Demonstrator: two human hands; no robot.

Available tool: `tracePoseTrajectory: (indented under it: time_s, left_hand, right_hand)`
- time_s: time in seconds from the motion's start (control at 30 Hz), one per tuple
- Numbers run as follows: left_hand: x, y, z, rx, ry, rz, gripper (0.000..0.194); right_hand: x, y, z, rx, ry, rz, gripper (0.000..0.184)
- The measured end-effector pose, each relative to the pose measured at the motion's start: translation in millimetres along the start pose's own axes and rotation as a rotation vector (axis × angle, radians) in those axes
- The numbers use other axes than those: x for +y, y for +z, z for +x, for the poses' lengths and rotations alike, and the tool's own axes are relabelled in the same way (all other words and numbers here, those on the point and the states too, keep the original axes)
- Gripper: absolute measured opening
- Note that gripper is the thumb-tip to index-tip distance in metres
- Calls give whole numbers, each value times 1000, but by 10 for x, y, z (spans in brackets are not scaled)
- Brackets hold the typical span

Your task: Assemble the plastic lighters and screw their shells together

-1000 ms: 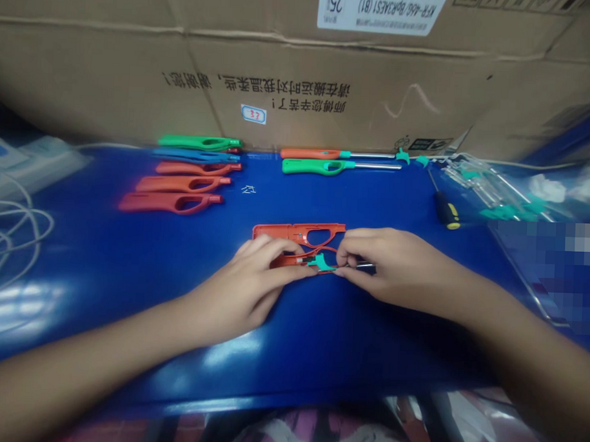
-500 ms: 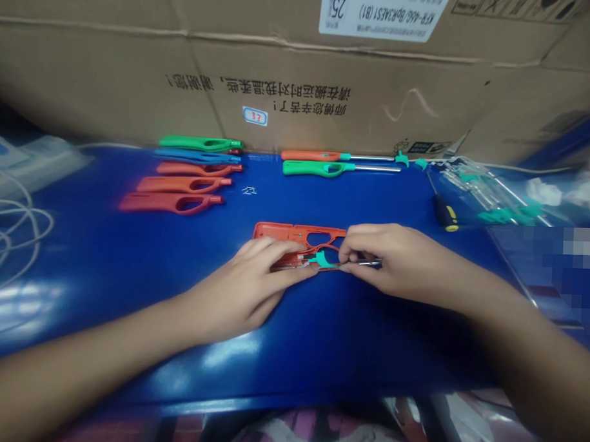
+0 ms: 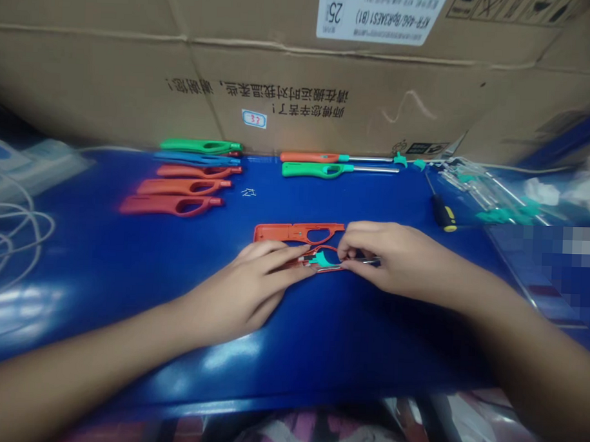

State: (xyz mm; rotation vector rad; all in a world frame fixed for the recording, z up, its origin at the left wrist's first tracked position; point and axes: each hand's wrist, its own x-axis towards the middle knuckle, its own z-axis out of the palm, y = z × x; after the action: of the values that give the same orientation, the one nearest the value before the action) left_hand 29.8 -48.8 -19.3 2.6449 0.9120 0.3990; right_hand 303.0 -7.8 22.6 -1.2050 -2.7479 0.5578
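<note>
My left hand is closed over the lower orange lighter shell half, with its fingers on the shell and the parts inside. A teal trigger shows just beyond its fingertips. My right hand pinches a thin metal lighter tube at the shell's right end, and its fingers hide part of the tube. Directly behind lies the other orange shell half, inner side up and apart from the left hand.
Several lighter handles lie at the back left, beside small screws. Two long lighters rest before a cardboard box. Right of them are a screwdriver and bagged tubes. A white cable coils at left.
The lower shell half has separated a little from the rear one, and my left fingers have slid slightly right along it. My right hand keeps its pinch on the tube, almost unmoved.
</note>
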Motion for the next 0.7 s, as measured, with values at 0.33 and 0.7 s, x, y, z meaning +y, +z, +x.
tracePoseTrajectory:
  time_s: [0.33, 0.7]
  left_hand:
    - [23, -65, 25, 326, -30, -80, 22]
    - [23, -78, 7, 262, -125, -158, 18]
  right_hand:
    - [-50, 45, 16, 70, -249, -12, 37]
    - [-26, 57, -95, -170, -308, -87, 70]
